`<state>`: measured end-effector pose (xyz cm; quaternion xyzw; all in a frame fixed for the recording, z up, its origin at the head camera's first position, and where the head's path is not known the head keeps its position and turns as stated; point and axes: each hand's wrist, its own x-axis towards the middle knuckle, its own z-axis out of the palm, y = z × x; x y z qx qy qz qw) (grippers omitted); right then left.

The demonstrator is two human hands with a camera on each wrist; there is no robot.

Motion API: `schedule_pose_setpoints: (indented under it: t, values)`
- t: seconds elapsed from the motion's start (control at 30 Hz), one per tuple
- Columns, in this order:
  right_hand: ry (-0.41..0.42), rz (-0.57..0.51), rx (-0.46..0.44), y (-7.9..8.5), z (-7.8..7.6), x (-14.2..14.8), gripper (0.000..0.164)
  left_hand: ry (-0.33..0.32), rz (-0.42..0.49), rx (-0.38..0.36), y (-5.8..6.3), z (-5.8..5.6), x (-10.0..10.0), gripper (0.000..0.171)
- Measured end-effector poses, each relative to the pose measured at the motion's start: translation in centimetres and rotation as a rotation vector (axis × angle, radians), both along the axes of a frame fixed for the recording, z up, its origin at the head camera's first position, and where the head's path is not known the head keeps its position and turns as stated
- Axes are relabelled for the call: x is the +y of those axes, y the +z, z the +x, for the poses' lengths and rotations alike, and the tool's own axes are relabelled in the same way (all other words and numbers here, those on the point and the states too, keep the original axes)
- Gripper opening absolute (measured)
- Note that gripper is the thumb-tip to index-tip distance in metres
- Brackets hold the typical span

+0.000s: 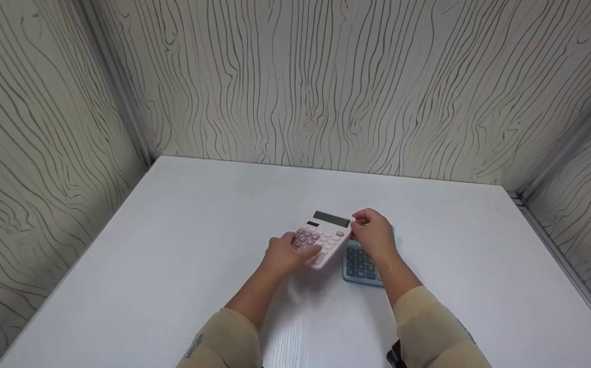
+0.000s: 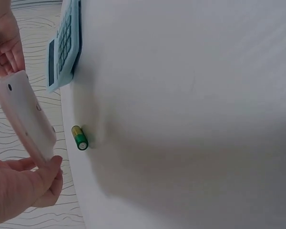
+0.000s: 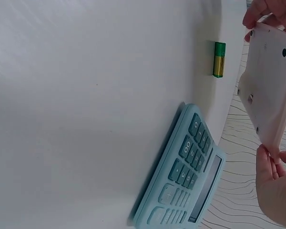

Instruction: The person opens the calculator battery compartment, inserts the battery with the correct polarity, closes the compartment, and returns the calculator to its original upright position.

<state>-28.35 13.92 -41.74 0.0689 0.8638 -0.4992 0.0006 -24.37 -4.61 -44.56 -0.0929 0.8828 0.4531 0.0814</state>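
A pink calculator (image 1: 328,235) is held up off the table, its keys and dark display facing up. My left hand (image 1: 288,254) grips its lower left side, thumb over the keys. At the upper right corner my right hand (image 1: 374,232) pinches the edge between thumb and fingers. Both wrist views show the pale underside of the pink calculator (image 2: 28,114) with small dark feet. A blue calculator (image 3: 181,176) lies face up on the table, partly covered by my right hand and wrist in the head view. A green and gold battery (image 3: 219,59) lies on the table; the head view hides it.
The white table (image 1: 198,214) meets a back wall (image 1: 300,87) with a wood-grain pattern. Similar panels stand at the left and right. A black object (image 1: 396,353) shows beside my right sleeve.
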Motion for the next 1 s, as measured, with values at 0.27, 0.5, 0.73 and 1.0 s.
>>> schedule_pose_setpoints:
  t: [0.27,0.5,0.73,1.0]
  values:
    - [0.026,0.015,0.034,0.7,0.5,-0.1,0.023,0.012,-0.041,-0.045,0.3,0.4,1.1,0.100]
    - [0.034,0.028,0.049,1.6,0.9,-0.3,0.021,-0.018,-0.057,-0.067,0.2,0.6,1.5,0.108]
    - [0.070,0.038,0.079,2.1,1.1,-0.1,0.023,-0.055,-0.011,-0.084,0.4,1.0,1.6,0.104]
    - [0.129,-0.096,0.086,2.2,1.4,0.5,0.032,-0.098,0.192,-0.194,1.0,1.4,1.5,0.100]
